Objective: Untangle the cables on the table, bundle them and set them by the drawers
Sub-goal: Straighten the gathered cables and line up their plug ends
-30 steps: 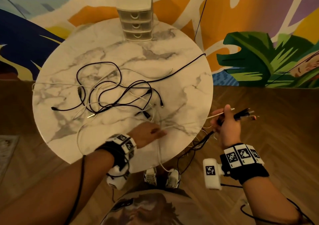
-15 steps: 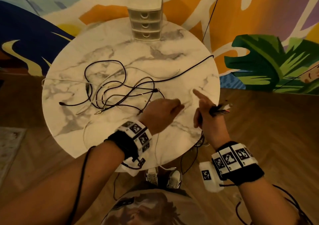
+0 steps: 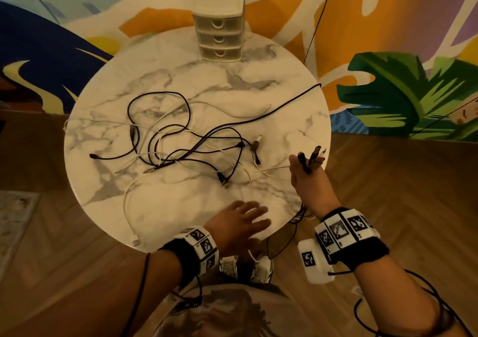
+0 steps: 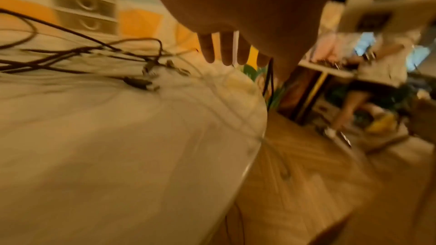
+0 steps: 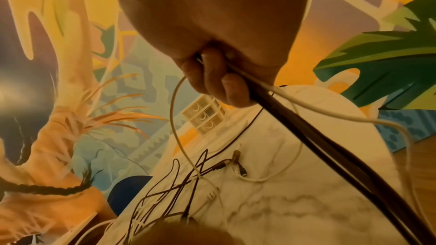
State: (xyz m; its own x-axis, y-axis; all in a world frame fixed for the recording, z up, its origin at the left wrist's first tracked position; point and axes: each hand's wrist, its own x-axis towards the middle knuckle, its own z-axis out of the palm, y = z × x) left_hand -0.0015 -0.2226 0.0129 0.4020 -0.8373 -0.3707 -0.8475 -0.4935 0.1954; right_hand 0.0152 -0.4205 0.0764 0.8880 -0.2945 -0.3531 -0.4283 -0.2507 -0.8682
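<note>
A tangle of black and white cables (image 3: pixel 181 145) lies across the middle of the round marble table (image 3: pixel 271 83). My right hand (image 3: pixel 306 173) grips a bundle of cable ends (image 3: pixel 311 157) at the table's right edge; their plugs stick up past the fist and the cords hang off the near edge. In the right wrist view the fingers (image 5: pixel 212 79) curl round black and white cords (image 5: pixel 295 118). My left hand (image 3: pixel 240 223) hovers flat over the near edge, fingers (image 4: pixel 226 49) spread and holding nothing. The cream drawers (image 3: pixel 219 36) stand at the far edge.
A white cable with a flat plug (image 3: pixel 135 241) trails to the near left edge. A long black cable (image 3: pixel 284 104) runs off the far right rim. Wooden floor (image 3: pixel 388 181) surrounds the table, with a painted wall behind. My shoes (image 3: pixel 245 267) show under the near edge.
My left hand has drawn back from the middle of the table to the near edge and opened flat. The right hand keeps its bundle and has moved slightly right.
</note>
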